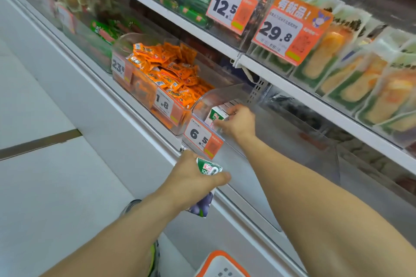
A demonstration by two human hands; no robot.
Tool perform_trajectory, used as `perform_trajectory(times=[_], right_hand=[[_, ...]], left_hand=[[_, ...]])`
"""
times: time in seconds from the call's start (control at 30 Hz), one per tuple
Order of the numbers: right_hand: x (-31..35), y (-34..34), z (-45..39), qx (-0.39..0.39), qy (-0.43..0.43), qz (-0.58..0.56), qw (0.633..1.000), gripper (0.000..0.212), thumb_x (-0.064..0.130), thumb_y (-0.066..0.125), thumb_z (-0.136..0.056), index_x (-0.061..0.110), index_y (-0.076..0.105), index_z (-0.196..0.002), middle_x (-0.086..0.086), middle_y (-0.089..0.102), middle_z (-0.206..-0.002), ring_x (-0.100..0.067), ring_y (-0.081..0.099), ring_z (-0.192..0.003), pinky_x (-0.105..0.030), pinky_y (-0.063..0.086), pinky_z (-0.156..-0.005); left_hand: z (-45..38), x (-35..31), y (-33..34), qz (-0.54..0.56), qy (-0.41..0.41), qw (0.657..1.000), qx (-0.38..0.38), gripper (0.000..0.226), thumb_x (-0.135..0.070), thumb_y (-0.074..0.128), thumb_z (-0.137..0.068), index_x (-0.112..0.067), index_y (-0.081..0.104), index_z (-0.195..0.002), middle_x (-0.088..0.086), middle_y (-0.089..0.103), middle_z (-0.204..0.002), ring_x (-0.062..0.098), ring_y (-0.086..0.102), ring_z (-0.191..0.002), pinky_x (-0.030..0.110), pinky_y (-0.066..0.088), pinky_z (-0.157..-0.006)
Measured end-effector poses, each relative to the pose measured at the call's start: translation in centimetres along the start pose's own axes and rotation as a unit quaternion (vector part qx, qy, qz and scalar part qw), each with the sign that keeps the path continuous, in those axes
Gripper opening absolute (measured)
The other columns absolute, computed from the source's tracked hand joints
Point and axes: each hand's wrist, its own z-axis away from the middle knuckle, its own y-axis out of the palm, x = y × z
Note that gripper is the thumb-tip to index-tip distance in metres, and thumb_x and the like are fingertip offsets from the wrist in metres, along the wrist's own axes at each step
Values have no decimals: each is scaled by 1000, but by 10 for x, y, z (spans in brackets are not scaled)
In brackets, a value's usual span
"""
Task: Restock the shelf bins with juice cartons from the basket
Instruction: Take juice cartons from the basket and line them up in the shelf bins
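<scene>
My left hand point(193, 177) grips a green, white and purple juice carton point(208, 168) in front of the lower shelf edge, just below the 6.5 price tag point(202, 138). My right hand point(237, 122) reaches into the clear shelf bin point(221, 94) behind that tag and holds a second juice carton point(217, 116) there. More cartons point(230, 104) stand behind it in the bin. The white basket point(221, 264) with an orange rim shows at the bottom edge; what lies in it is hidden.
A clear bin of orange snack packets point(171, 72) sits left of the carton bin. Packaged goods point(364, 78) fill the shelf above, with large price tags hanging low. Clear bins point(292, 141) lie to the right. Pale floor point(45, 164) spreads left.
</scene>
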Motion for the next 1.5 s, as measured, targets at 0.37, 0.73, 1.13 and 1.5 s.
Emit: perform_trajectory(times=[0.37,0.73,1.13,1.5], right_hand=[[-44,-144,178,135,-23,-216,967,17,-4,67,-88,5,65,-101,-13,64,-78,-23,65,-62,-31,53,-52],[-120,-186,278,21,-10,-135,991,61,29,90,-68,38,60,-120,21,66,-110,-3,66,-92,-22,56,-70],[-212,-261,339,-51,181,-418,889,65,-12,81,-69,11,53,-123,-16,71,-107,-30,72,-82,-39,61,-72],[-235,-312,356,-77,163,-203,962,41,39,84,-73,21,66,-105,-7,71,-91,-22,70,-77,-42,58,-71]], left_hand=[[17,-17,27,128,-11,990,61,46,-54,65,-86,-9,56,-91,19,57,-61,28,59,-47,26,51,-45],[52,-22,165,183,5,963,198,42,-21,50,-99,17,61,-114,35,66,-113,47,66,-102,57,55,-87],[81,5,279,45,60,952,296,66,-37,81,-72,-11,53,-126,12,74,-108,25,70,-98,50,51,-90],[119,29,331,-109,381,899,189,46,-17,89,-67,-22,66,-106,-7,70,-91,3,64,-83,7,43,-63]])
